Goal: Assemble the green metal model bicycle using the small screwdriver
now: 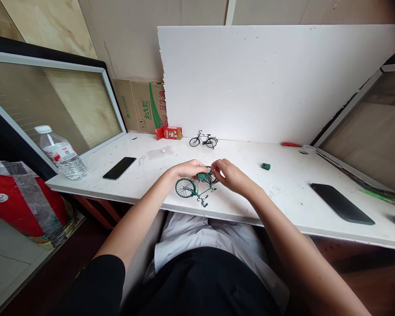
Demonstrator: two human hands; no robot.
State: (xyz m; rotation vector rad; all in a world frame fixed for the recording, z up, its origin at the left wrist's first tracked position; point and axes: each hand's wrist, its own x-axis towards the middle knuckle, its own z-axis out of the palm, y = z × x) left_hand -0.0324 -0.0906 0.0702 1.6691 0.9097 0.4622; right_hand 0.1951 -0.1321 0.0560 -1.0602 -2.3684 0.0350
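A green model bicycle (204, 177) lies tilted over near the table's front edge, one wheel toward the left and its handlebar toward me. My left hand (191, 168) grips it from the far side, fingers closed around the frame close to the middle. At the bicycle's right wheel, my right hand (228, 173) has its thumb and fingertips pinched together on or beside the rim. Whether a small part sits in that pinch is hidden. A small dark green block (266, 166) rests on the table to the right of my right hand.
A black model bicycle (203, 139) stands upright at the back beside a red box (172, 133). A phone (119, 168) and a water bottle (62, 153) are on the left. At right lie a black phone-like slab (342, 203) and a red object (291, 144). A white board (270, 83) walls the rear.
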